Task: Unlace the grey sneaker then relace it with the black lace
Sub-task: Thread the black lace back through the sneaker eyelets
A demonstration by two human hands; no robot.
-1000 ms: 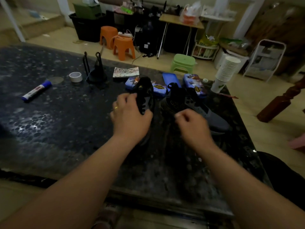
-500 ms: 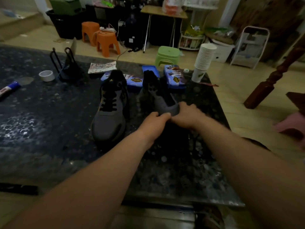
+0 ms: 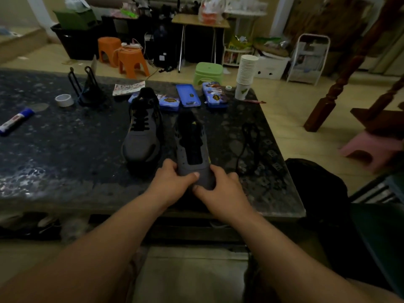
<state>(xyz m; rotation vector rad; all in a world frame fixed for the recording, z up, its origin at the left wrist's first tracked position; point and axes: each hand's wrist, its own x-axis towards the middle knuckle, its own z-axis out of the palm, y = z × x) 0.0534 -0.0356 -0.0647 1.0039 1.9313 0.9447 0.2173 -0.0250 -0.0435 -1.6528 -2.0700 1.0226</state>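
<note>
Two grey sneakers stand side by side on the dark speckled table (image 3: 65, 154). The left sneaker (image 3: 142, 136) is laced with a black lace. The right sneaker (image 3: 192, 147) has bare eyelets and an open tongue, its toe pointing toward me. My left hand (image 3: 172, 184) grips the toe from the left, thumb across the top. My right hand (image 3: 220, 191) grips the toe from the right. A loose black lace (image 3: 249, 143) lies in a heap on the table, to the right of that shoe.
Behind the shoes lie three blue tins (image 3: 188, 95), a printed booklet (image 3: 129, 87), a cup stack (image 3: 246, 77), a black stand (image 3: 87, 88), a tape roll (image 3: 64, 100) and a marker (image 3: 15, 121). The table's right edge runs just past the lace.
My left hand left the laced sneaker, which now stands on the table. Both hands closed on the toe of the unlaced sneaker and turned it toe-first toward me.
</note>
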